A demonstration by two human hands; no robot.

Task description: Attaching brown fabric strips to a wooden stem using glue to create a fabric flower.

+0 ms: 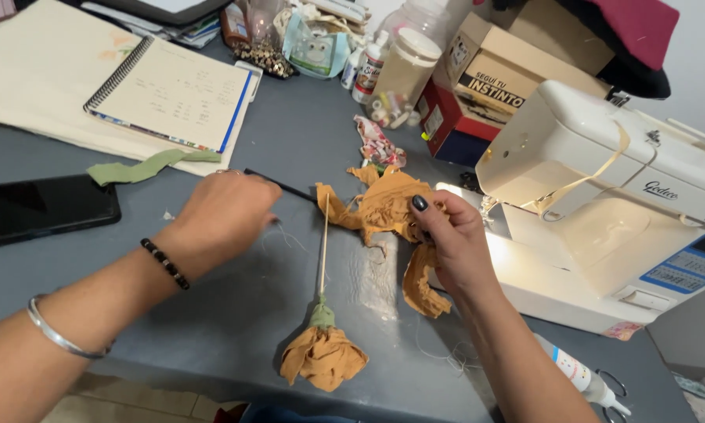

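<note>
On grey table [235, 313], near the front edge: right hand [454, 243] pinching a crumpled mustard-coloured fabric strip [387, 207] between thumb and fingers, lifted a little above the tabletop, just beside the sewing machine [603, 196]. Left hand [223, 215] curled loosely, fingers bent down over a thin black stick [278, 186]; cannot tell if really gripped or only touched. Between both hands, a finished fabric rose [323, 356] on a thin wooden skewer [322, 251], lying flat.

Fabric probably very light, soft and limp, with frayed edges; likely best taken by a pinch at one folded end, not pulled hard. Skewer seems stiff but thin, easy to snap; better held at the middle.

Behind, at the far side: cardboard box [493, 66], brown with a black label band, above a red and blue box [446, 129]. White round-lidded jar [403, 70], small bottle with red label [368, 70]. At the right front, white glue bottle [575, 372] lying down. Spiral notebook [172, 90] far left, dark phone [43, 207] beside it.
</note>
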